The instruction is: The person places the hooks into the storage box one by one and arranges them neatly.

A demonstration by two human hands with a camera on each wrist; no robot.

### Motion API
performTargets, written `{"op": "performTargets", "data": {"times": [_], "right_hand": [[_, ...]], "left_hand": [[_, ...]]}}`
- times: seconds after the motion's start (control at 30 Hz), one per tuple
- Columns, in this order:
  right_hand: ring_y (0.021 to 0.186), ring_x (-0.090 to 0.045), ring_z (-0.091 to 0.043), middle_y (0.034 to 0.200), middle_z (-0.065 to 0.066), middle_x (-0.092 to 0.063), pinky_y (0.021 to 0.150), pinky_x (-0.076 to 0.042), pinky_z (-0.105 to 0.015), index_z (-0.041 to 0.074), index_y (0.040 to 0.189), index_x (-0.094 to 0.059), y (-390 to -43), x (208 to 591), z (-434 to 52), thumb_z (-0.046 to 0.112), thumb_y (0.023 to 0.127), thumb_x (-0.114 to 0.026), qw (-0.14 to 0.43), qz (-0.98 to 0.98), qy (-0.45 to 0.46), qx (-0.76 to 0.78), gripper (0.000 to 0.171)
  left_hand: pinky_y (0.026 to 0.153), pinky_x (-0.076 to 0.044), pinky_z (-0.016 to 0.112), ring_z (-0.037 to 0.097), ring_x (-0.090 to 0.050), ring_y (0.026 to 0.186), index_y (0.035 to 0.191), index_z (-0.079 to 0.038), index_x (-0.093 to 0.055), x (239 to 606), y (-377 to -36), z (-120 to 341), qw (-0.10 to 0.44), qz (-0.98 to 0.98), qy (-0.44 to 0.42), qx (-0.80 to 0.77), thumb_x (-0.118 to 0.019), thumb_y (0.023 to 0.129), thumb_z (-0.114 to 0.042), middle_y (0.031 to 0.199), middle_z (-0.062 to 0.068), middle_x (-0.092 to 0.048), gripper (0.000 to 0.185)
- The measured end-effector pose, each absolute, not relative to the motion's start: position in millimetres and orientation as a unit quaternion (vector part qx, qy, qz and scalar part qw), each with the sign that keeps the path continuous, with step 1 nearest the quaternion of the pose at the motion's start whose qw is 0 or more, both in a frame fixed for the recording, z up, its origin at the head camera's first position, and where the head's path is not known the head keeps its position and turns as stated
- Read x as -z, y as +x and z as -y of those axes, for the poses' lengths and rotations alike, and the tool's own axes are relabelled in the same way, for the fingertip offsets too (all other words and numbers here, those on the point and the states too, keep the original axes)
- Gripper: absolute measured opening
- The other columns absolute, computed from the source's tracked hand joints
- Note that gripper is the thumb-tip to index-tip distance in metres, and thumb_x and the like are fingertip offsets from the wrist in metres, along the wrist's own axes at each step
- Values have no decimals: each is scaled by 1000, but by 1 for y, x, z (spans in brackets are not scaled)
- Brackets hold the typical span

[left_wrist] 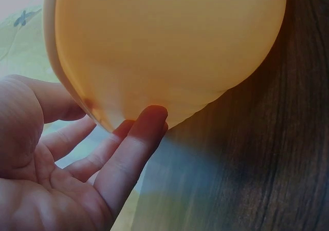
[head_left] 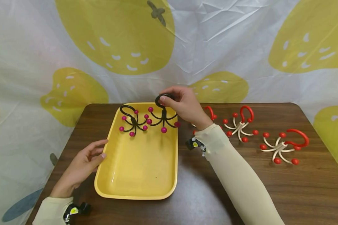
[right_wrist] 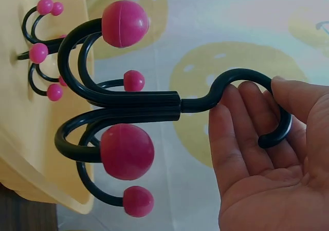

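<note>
Fingers of the right hand point(head_left: 186, 104) are curling round the top loop of a black hook point(head_left: 164, 115), dangling it stem-upright over the yellow tray's point(head_left: 138, 190) twelve o'clock end. The left hand point(head_left: 83, 164), relaxed and spread, is touching the tray's nine o'clock rim.

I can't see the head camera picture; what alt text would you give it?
A right hand holds a black hook with pink tips by its top loop over a yellow tray, beside another black hook in it. The left hand touches the tray's edge; white-and-red hooks lie right.
</note>
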State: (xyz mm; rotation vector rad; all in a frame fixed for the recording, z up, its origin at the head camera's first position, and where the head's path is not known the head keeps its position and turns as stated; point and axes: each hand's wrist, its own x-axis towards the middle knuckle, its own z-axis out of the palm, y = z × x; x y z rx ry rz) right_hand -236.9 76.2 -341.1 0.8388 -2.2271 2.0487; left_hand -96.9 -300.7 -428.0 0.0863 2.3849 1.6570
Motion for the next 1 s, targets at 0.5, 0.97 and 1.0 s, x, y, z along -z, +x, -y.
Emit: {"op": "performTargets", "data": {"times": [0.5,0.97,1.0], "right_hand": [[86,-75,-20,103,-14,-80,76,-58,-28,2,116,-77,-255,362,-55,13,100,-74,8,745,254,-616,20],[77,-65,-9,106,-12,-80,69,-50,-22,4,115,-79,-260,379,-49,15,100,-75,5,780,241,-578,19],[75,-63,-8,106,-11,-80,68,-48,-22,4,115,-79,-260,381,-49,15,100,-75,6,782,241,-575,19]], "left_hand": [[78,-66,39,14,-74,104,161,-7,-38,428,-97,301,119,-814,28,-568,-61,109,-17,145,35,-57,58],[78,-66,40,15,-74,105,161,-8,-38,427,-95,302,121,-812,25,-570,-60,109,-16,144,36,-56,57],[78,-66,40,15,-74,105,161,-8,-38,427,-95,302,121,-812,25,-571,-60,109,-16,145,36,-56,57]]}}
